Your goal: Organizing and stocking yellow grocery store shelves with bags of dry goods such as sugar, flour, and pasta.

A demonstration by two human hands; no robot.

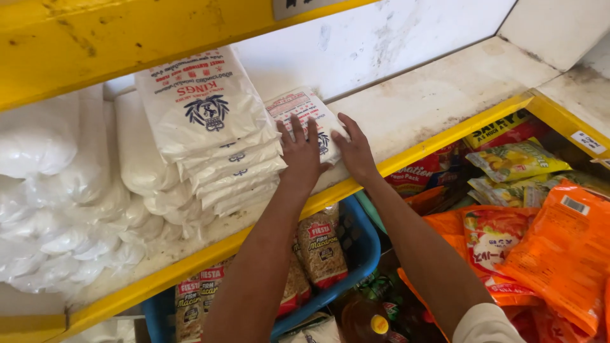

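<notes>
Shelf w/ pale worn board point(438, 95) & yellow-painted front edge point(419, 149), white wall behind. Left hand point(300, 154) & right hand point(353, 151) both flat, fingers spread, on small white plastic packet w/ red print point(298, 105) near front edge. Just left: stack of larger white printed bags point(210, 127); far left, plain white filled bags point(57, 190). Below shelf: blue plastic crate point(365, 244) w/ macaroni packs point(321, 244); orange snack packets point(565, 254) at right.
</notes>
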